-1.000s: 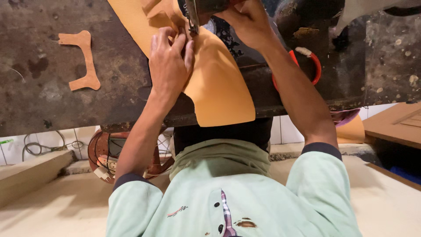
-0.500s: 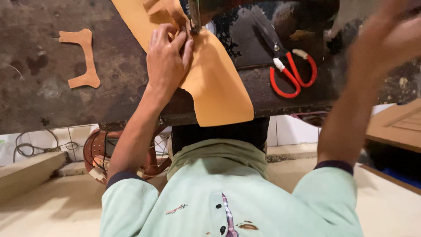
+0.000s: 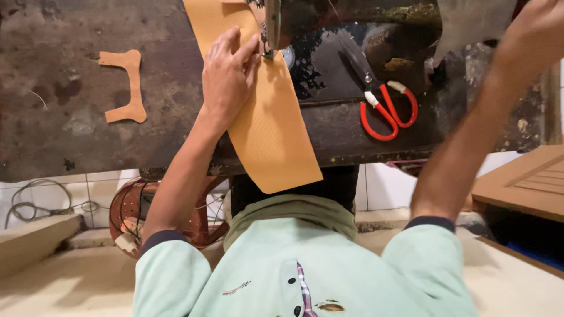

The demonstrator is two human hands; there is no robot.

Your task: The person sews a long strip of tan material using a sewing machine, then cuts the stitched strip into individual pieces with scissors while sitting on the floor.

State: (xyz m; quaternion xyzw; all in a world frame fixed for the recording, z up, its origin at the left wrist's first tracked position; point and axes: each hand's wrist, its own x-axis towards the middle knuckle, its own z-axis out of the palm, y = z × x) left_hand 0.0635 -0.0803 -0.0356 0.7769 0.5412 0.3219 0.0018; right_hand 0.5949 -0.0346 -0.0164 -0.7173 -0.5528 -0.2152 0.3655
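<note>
One tan sheet [image 3: 264,117], flat on the dark worktable [image 3: 70,147], far end under the sewing machine's needle [image 3: 271,35], near end drooping over the table edge. Left hand [image 3: 226,79] open, palm and fingers spread flat on the sheet beside the needle. Right hand [image 3: 537,29] raised at the frame's corner, grip impossible to tell. Probably thin, light, limp; best pinned flat near the needle. Red-handled scissors [image 3: 382,100] and a small cut piece [image 3: 126,85] nearby.
</note>
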